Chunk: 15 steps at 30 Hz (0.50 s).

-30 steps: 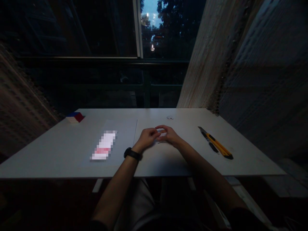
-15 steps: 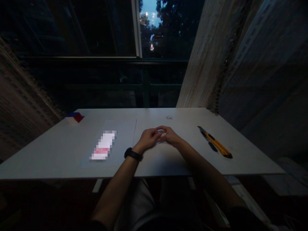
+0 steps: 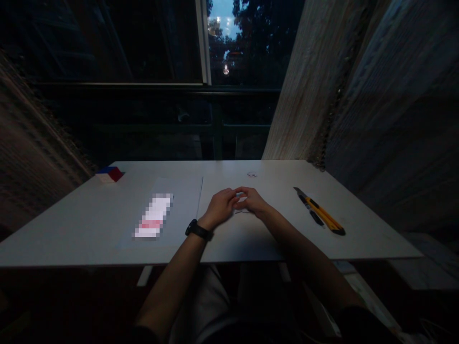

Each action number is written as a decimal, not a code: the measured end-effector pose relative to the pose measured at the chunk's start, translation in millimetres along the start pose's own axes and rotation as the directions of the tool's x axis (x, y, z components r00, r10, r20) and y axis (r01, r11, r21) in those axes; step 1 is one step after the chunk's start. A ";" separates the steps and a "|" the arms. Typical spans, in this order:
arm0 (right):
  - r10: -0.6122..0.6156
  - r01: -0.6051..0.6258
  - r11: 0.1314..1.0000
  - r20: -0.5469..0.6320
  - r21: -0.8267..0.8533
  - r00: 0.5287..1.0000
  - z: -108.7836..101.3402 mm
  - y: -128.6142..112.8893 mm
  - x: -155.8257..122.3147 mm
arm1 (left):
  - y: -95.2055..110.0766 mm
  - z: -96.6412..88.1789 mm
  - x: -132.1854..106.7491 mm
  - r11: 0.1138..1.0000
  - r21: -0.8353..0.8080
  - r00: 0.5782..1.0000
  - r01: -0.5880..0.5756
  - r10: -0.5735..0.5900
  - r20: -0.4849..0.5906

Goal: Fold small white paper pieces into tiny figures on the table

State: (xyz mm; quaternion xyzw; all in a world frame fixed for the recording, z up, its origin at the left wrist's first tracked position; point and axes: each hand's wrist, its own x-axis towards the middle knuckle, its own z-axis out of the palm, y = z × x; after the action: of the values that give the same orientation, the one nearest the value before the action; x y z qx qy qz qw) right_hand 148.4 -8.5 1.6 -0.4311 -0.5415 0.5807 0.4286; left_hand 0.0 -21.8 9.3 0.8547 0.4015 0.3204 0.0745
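Both hands meet over the middle of the white table (image 3: 229,243), fingers curled in toward each other. My left hand (image 3: 219,205), with a black watch (image 3: 198,230) on its wrist, is bent with its fingertips close to the other hand's. Opposite it, my right hand (image 3: 254,200) curves in with thumb and fingers forming a loop. A small white piece of paper (image 3: 242,210) shows between and just below the fingers; both hands seem to pinch it, and most of it is hidden. Dim light blurs the fingertips.
A yellow box cutter (image 3: 324,215) lies at the right beside a dark, slim pen-like tool (image 3: 312,212). Left are a lit, pixelated phone (image 3: 155,215) on a white sheet (image 3: 186,196) and a puzzle cube (image 3: 109,174). A small white cut-out (image 3: 252,174) lies farther back.
The fingers have shifted slightly, and a little more of the white piece shows below them. The other things on the table stay in place.
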 end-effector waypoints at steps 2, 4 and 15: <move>0.016 -0.016 1.000 0.018 0.008 1.000 -0.1 0.4 0.8 | -1.2 1.2 0.6 0.999 -0.034 1.000 0.013 -0.012 0.021; 0.032 -0.032 0.999 0.022 0.015 0.999 0.3 0.6 1.8 | -1.8 1.8 0.9 0.998 -0.061 0.999 0.024 -0.022 0.035; -0.045 0.043 0.999 0.111 0.020 0.993 -6.0 -0.8 -0.8 | -6.9 1.0 3.3 0.956 -0.249 0.988 0.155 -0.147 0.049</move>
State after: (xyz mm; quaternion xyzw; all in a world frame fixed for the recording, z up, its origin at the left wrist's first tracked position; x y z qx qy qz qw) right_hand 154.4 -7.7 2.2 -0.3825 -0.5688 0.5990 0.4140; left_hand -2.3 -14.6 7.5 0.8100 0.4205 0.3491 0.2127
